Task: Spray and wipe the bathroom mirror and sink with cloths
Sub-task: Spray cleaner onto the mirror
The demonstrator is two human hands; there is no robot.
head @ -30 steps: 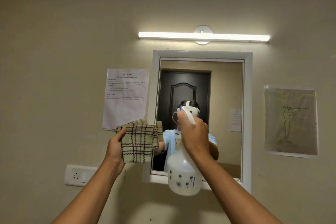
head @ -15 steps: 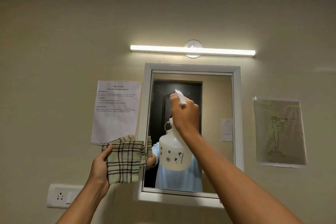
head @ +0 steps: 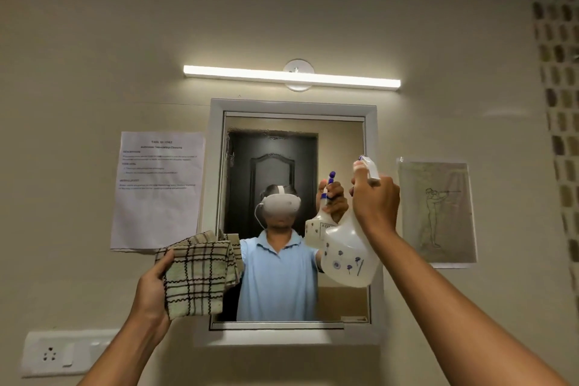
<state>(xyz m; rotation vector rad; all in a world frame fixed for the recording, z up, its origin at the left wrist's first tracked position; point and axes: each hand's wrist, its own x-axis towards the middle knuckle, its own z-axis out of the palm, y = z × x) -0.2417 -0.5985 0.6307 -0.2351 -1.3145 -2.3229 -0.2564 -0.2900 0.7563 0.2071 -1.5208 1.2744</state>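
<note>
A white-framed mirror (head: 341, 141) hangs on the beige wall straight ahead. My right hand (head: 376, 204) grips the trigger head of a translucent spray bottle (head: 347, 257) with blue flower prints, held up at the mirror's right edge, nozzle pointing up and left toward the glass. My left hand (head: 153, 288) holds a folded beige cloth with dark checks (head: 197, 276) by its left side, at the mirror's lower left corner. Fine droplets show near the top of the glass. The sink is out of view.
A printed paper sheet (head: 158, 191) is taped left of the mirror and a drawing (head: 437, 213) right of it. A lit tube light (head: 291, 77) runs above the mirror. A white socket plate (head: 59, 354) sits low on the left. Mosaic tiles (head: 560, 103) line the far right.
My right hand has carried the spray bottle from the mirror's upper middle to its right edge. My left hand with the cloth has stayed near the lower left corner.
</note>
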